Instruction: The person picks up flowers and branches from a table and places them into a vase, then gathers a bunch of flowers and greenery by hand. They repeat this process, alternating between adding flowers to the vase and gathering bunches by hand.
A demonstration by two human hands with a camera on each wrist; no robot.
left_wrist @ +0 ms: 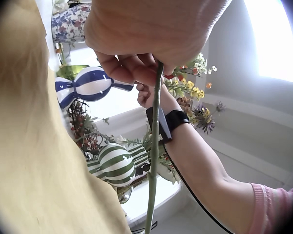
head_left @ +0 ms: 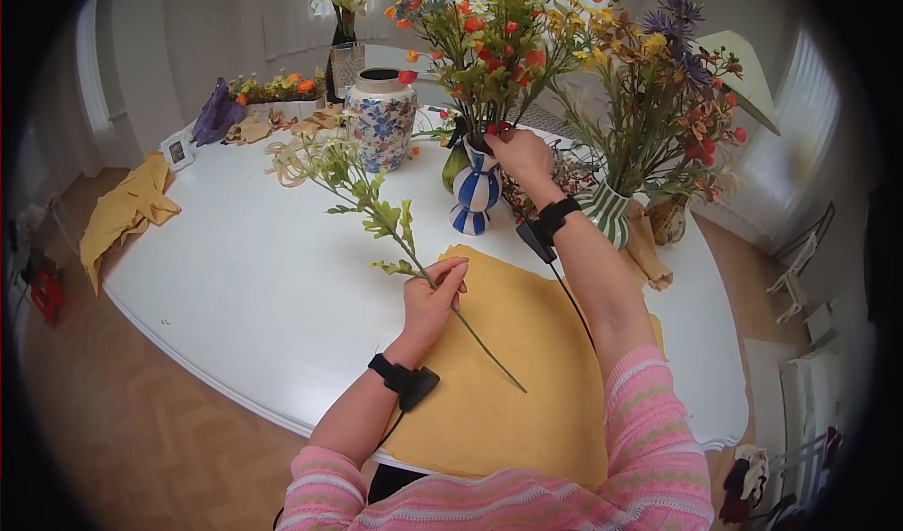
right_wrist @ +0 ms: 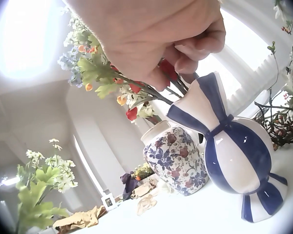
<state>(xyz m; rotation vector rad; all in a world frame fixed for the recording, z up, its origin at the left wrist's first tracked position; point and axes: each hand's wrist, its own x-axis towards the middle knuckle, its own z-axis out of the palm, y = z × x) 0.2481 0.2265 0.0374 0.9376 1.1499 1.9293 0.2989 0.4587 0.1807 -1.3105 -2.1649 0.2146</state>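
My left hand [head_left: 435, 298] pinches the green stem of a white-flowered spray [head_left: 372, 206] between thumb and fingers. Its leafy, blossomed end points up and left, while the bare stem [left_wrist: 155, 146] slants down over a yellow paper sheet [head_left: 527, 362]. At the mouth of a blue-and-white striped vase [head_left: 478, 190], my right hand [head_left: 523, 161] has its fingers curled round flower stems [right_wrist: 161, 95], close beside a red bloom [right_wrist: 168, 69]. Orange, red, blue and white flowers [head_left: 484, 42] fan out above that vase. The stems' lower ends are hidden inside it.
Right of the striped vase stands a green-and-white vase [head_left: 607, 213] with yellow and purple flowers. A floral-patterned jar [head_left: 381, 122] is behind, to the left. Crumpled yellow paper [head_left: 132, 206] hangs over the left edge of the white table [head_left: 235, 277], near a small photo frame [head_left: 177, 152].
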